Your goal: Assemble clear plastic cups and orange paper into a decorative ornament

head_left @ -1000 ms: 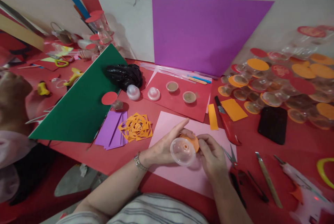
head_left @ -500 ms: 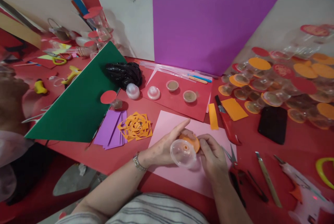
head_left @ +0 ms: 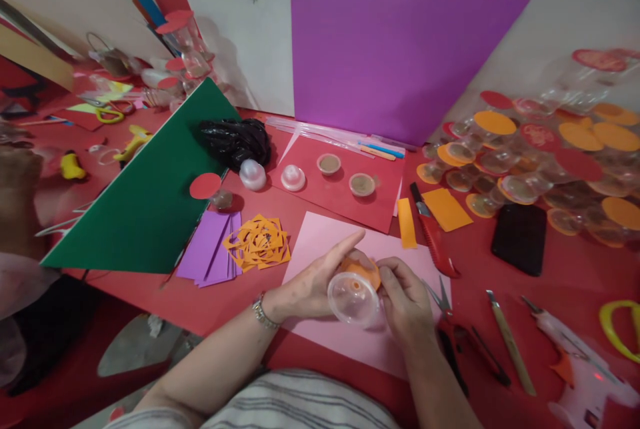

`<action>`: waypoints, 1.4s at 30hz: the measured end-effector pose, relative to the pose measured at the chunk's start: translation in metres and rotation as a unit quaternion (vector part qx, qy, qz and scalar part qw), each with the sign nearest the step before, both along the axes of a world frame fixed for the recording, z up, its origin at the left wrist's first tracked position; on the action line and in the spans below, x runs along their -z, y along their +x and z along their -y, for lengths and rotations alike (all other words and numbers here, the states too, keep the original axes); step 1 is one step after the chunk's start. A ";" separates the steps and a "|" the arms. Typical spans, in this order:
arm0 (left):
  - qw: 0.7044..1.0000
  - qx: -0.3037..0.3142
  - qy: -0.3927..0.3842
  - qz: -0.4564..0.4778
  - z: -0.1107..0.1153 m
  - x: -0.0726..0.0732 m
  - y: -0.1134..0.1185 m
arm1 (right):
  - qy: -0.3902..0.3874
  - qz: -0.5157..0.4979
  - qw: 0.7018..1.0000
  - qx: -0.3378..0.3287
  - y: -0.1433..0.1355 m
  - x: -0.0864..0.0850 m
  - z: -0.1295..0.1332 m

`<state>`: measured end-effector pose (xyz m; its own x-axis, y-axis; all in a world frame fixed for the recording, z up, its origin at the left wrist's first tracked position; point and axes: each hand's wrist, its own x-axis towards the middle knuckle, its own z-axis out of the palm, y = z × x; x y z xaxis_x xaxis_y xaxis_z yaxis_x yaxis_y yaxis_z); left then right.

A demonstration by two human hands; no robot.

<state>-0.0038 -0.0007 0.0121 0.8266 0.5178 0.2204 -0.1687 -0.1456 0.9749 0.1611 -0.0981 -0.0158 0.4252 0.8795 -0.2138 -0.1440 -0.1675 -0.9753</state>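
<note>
A green card sheet [head_left: 145, 195] lies slanted across the red surface [head_left: 525, 282] at far left, with a stack of purple paper strips [head_left: 210, 249] and an orange paper cutout [head_left: 259, 242] at its lower right edge. At the sheet's 1 o'clock sit a crumpled black plastic bag [head_left: 235, 139] and a small clear dome [head_left: 253, 174]. At centre, over a pink paper sheet [head_left: 350, 335], the left hand [head_left: 315, 279] cradles a clear plastic cup [head_left: 353, 297], its forefinger stretched out toward 1 o'clock. The right hand [head_left: 407, 299] pinches an orange paper disc [head_left: 364, 270] that sits against the cup's far end, so both hands are closed on the same piece. At 12 o'clock from the hands, a red card [head_left: 345, 195] carries a white dome and two small filled cups [head_left: 345, 174]; behind it a large purple sheet [head_left: 395, 55] leans on the wall. At 2 o'clock of the hands lie an orange strip [head_left: 407, 222] and a red utility knife [head_left: 433, 232]; small scissors [head_left: 440, 297] rest just beside the right hand. Further right lie a black phone [head_left: 519, 239], a wooden-handled tool [head_left: 510, 342] and a glue gun [head_left: 583, 365], with a heap of clear cups capped in orange and red discs [head_left: 540, 155] at upper right.
</note>
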 end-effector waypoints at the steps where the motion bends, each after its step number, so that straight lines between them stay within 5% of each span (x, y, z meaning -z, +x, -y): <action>1: 1.000 -0.001 0.005 0.003 0.000 0.000 0.000 | 0.001 -0.001 1.000 -0.001 0.000 0.000 0.000; 29: 0.997 -0.047 0.059 -0.009 0.009 -0.001 0.005 | 0.045 0.098 0.994 -0.022 0.004 -0.001 -0.002; 42: 0.974 -0.193 -0.032 -0.116 0.006 0.002 0.008 | 0.031 0.089 0.995 -0.009 -0.004 -0.001 -0.004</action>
